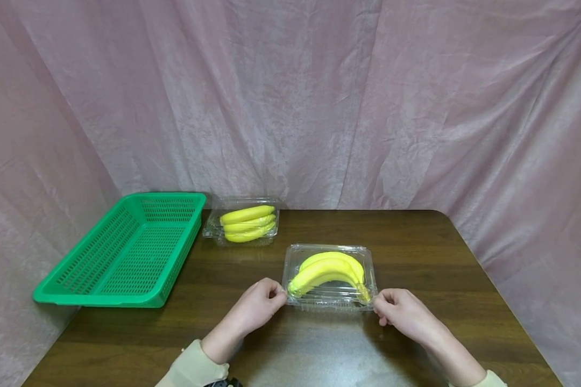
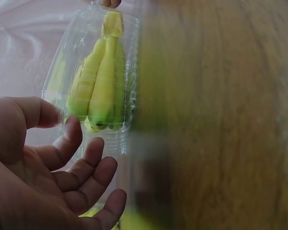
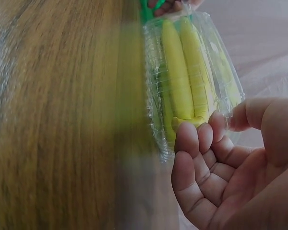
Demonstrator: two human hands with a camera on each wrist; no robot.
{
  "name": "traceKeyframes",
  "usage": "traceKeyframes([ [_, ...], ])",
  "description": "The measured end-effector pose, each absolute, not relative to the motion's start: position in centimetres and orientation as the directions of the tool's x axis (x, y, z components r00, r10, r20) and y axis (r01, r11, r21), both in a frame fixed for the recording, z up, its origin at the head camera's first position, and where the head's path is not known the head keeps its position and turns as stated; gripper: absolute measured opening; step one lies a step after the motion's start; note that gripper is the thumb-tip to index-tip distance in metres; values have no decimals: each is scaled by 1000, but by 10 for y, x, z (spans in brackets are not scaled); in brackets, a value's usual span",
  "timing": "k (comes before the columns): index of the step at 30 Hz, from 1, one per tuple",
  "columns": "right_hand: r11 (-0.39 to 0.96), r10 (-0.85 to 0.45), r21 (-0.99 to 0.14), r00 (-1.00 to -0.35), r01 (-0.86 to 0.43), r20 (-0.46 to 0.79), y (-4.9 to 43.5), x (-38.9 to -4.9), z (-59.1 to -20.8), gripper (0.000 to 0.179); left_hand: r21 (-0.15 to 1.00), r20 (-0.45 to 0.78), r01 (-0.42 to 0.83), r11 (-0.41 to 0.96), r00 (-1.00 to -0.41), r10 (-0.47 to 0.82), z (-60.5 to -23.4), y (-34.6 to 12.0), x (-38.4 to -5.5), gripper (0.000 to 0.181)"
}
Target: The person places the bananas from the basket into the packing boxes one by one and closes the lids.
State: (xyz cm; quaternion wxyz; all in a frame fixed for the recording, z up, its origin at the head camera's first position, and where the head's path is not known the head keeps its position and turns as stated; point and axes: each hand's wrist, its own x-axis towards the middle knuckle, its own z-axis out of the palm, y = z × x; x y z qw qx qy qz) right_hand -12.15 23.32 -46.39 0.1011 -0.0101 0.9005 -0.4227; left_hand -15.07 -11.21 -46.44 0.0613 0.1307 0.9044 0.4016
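Observation:
A clear plastic clamshell box with a bunch of yellow bananas inside lies on the table in front of me, its lid down over the fruit. My left hand pinches the box's near left corner between thumb and forefinger. At the near right corner, my right hand pinches the edge the same way. In the left wrist view the other fingers of the left hand hang loosely curled below the box. The right wrist view has the bananas' stem end close to the right hand.
A green plastic basket with slatted sides stands at the left of the brown wooden table. Behind, beside the basket, sits a second clear box with bananas in it. A pink curtain hangs along the table's back edge.

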Motion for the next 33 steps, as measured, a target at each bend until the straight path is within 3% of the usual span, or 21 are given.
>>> traceKeyframes([
  [8,676,-122,-736,-980,34,-157,236,-121,-463,21,622,47,252,742,-957,286,-464,-113,-150,17],
  [14,749,-84,-662,-984,43,-159,242,-119,-455,23,594,40,218,774,-970,242,-461,-114,-148,11],
  [23,811,-70,-582,-998,-57,1,241,-110,-451,52,556,109,226,800,-974,199,-460,-111,-144,53],
  [33,826,-181,-494,-958,-270,221,234,-100,-453,67,419,277,376,826,-920,279,-463,-104,-136,64],
])
